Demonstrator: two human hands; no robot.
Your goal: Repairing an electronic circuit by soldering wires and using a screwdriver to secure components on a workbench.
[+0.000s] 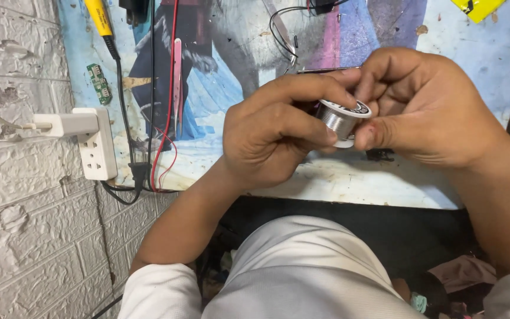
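Solder spool [342,118]: a small reel wound with bright silver wire, its flat end cap white with a dark printed ring, held in the air between both hands above the work surface. It sits tilted, the printed cap turned up and towards the right hand.

Left hand [273,133]: fingers curled closed around the near side of the spool. The thumb presses against the wound wire just below the cap; the index finger arches over the top, its tip meeting the right hand's fingers above the reel.

Right hand [426,106]: fingers closed on the far side of the spool. The thumb lies under the lower rim, touching it; the other fingers bend over the upper cap. Whether a loose end of wire is pinched between the fingertips cannot be told.

Surroundings, placed from the fingers: a worn mat [479,59] with a faded blue and white picture lies beneath and beyond both hands. Left of the left knuckles, well apart, a pair of pink tweezers [177,82] lies on the mat beside red and black wires [162,118]. Further left, a yellow-handled soldering iron [99,16], a small green circuit board [99,83], and a white socket block [95,145] against the white brick wall [25,236].
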